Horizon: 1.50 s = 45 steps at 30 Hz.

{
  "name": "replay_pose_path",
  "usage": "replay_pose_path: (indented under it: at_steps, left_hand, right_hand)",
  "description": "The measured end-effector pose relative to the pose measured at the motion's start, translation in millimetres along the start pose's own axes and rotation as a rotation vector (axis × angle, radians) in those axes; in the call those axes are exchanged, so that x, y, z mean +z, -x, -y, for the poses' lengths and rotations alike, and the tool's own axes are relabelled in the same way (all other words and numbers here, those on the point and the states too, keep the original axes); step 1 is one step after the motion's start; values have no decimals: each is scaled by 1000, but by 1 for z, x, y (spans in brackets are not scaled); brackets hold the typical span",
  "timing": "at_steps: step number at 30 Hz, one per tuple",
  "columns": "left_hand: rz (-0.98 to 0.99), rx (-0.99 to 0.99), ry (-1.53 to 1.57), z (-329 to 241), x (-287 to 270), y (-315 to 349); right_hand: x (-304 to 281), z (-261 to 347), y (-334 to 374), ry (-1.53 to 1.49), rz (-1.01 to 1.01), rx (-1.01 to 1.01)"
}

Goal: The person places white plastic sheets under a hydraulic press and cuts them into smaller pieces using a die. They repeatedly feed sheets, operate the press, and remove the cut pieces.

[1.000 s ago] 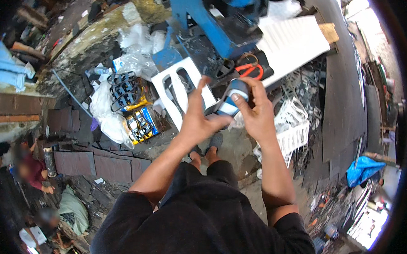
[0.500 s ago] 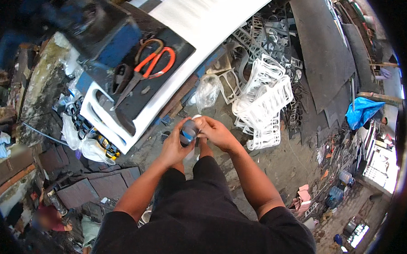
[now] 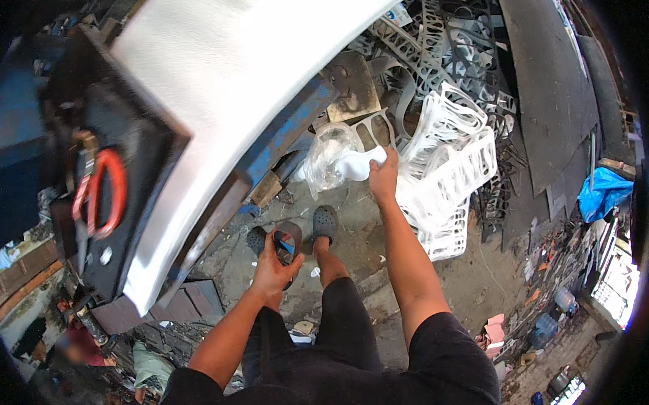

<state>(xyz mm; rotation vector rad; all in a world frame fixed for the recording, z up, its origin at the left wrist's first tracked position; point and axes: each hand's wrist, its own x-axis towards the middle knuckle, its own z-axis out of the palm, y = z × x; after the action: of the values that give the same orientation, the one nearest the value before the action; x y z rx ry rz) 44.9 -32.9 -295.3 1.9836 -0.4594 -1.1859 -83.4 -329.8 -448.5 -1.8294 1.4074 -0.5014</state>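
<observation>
Left hand at 7 o'clock is curled round a dark strap-like loop, right hand at 2 pinches a smooth white piece at 1, both above scuffed grey floor. White sheet around 11, orange-handled scissors at 9, blue tarp around 3.

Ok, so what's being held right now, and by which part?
The left grip holds a dark curved band by its lower part; the right grip holds a white piece by its right end.
</observation>
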Motion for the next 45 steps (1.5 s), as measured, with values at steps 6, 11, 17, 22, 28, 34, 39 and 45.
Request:
replay_pose_path:
  at_steps: [6,11,17,22,28,34,39,45]
  left_hand:
    - [62,-227,-263,69,38,-59]
    - [109,-299,-139,110,49,-89]
    - [-87,4,132,107,46,-81]
    - [-317,134,249,49,42,-25]
    - [-301,256,421,-95,19,80]
    - [-883,448,452,-122,-109,144]
    - [-894,41,656,-103,-242,86]
    - [-526,-2,774,-88,-263,38]
  right_hand:
    - [126,-110,-61,2,95,129]
    - [192,-150,-79,21,211,126]
    - [171,-126,-60,198,207,219]
    - [35,-58,50,-63,913,333]
    - [-100,189,184,-999,925,913]
    - [-169,309,178,-1063,436,429]
    - [-209,405,205,-992,455,37]
    - [-201,472,268,-925,494,-144]
